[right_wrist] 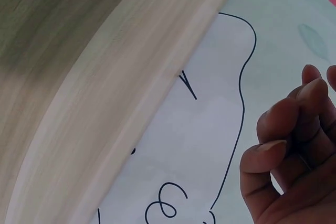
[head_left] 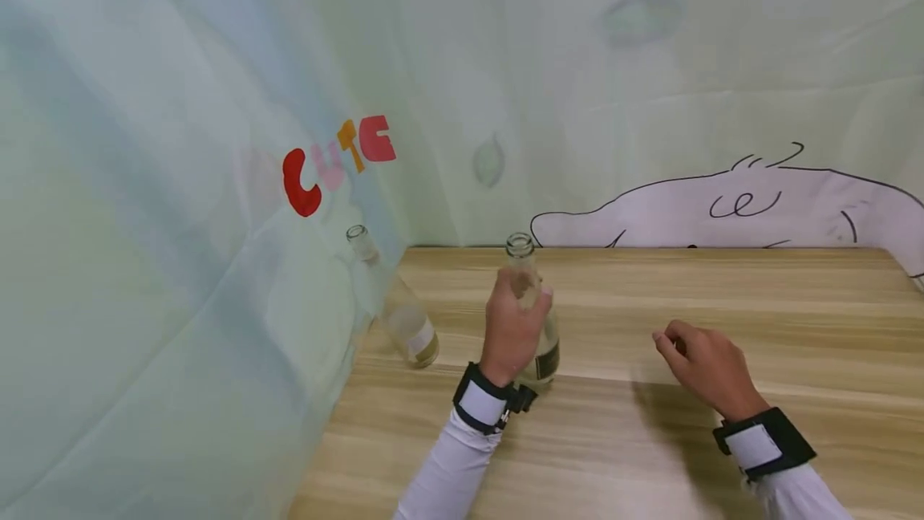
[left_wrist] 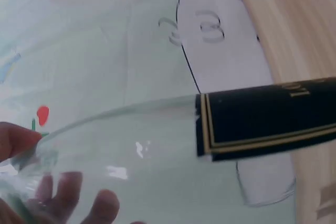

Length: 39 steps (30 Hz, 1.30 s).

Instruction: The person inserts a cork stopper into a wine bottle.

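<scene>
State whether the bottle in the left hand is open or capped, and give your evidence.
Open: in the head view, the bottle gripped by the left hand shows a bare glass rim with no cap.

Head view looks down; wrist views (seemingly nearer) share backdrop (head_left: 577, 103).

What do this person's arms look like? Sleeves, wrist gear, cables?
Left grip and right grip: bare, no gloves. Left sleeve and right sleeve: pale, near white, plain. Left wristband and right wristband: wide, black, each with a pale four-sided panel. A small black fitting juts from the left one. I can't make out any cables.
</scene>
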Motion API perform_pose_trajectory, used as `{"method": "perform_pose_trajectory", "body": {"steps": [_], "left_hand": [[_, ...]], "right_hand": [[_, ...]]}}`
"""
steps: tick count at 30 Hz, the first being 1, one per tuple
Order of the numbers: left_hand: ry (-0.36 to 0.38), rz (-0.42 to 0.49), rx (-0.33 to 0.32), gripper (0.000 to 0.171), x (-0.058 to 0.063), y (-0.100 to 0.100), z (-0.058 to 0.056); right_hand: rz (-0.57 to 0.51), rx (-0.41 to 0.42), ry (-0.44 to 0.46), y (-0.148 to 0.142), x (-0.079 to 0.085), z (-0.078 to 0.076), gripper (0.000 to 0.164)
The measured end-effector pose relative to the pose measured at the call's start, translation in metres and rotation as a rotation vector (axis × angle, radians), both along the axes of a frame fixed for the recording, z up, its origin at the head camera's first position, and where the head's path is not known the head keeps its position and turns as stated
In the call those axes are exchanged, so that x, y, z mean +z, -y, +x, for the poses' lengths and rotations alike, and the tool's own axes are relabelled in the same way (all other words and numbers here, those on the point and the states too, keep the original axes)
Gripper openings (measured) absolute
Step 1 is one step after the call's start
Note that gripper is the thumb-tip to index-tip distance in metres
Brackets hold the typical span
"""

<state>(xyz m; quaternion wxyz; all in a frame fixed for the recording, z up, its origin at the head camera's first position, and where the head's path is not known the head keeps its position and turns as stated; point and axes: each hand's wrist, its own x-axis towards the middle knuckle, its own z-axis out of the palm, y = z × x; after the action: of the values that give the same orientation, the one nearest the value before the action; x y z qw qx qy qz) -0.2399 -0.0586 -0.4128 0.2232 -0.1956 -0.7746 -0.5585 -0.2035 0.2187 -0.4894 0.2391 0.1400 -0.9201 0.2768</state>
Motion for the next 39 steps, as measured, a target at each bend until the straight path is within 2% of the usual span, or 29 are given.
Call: {"method": "perform_pose_trajectory", "body": {"steps": [2,6,9,11,17,25,28,31,35,39], "left_hand": [[0.018,-0.017,-0.047,0.021,-0.001,-0.008,0.01],[-0.011,-0.045,-0.128,0.023,-0.007,-0.022,0.028],[-0.016,-0.055,-0.162,0.025,-0.011,-0.029,0.04],[0.005,-0.054,-0.172,0.026,-0.014,-0.034,0.045],[0.094,-0.053,-0.144,0.028,-0.019,-0.039,0.054],[0.047,-0.102,-0.106,0.028,-0.025,-0.044,0.058],[0.028,-0.117,-0.09,0.029,-0.026,-0.046,0.057],[0.013,-0.137,-0.071,0.029,-0.028,-0.046,0.057],[0.001,-0.162,-0.064,0.029,-0.028,-0.044,0.056],[0.003,-0.167,-0.085,0.029,-0.029,-0.043,0.056]], "right_hand": [[0.001,0.008,-0.005,0.002,0.002,-0.001,0.018],[0.001,0.014,-0.009,0.004,0.005,-0.003,0.018],[0.006,0.021,0.003,0.007,0.006,-0.004,0.018],[0.002,0.022,0.011,0.008,0.007,-0.004,0.018],[-0.006,0.035,0.001,0.01,0.01,-0.009,0.016],[0.019,0.071,-0.008,0.019,0.01,-0.021,0.016],[0.029,0.107,0.019,0.025,0.013,-0.033,0.015],[0.019,0.172,0.085,0.033,0.015,-0.05,0.013],[0.007,0.251,0.177,0.045,0.017,-0.081,0.007],[0.003,0.333,0.211,0.058,0.016,-0.109,0.012]]}}
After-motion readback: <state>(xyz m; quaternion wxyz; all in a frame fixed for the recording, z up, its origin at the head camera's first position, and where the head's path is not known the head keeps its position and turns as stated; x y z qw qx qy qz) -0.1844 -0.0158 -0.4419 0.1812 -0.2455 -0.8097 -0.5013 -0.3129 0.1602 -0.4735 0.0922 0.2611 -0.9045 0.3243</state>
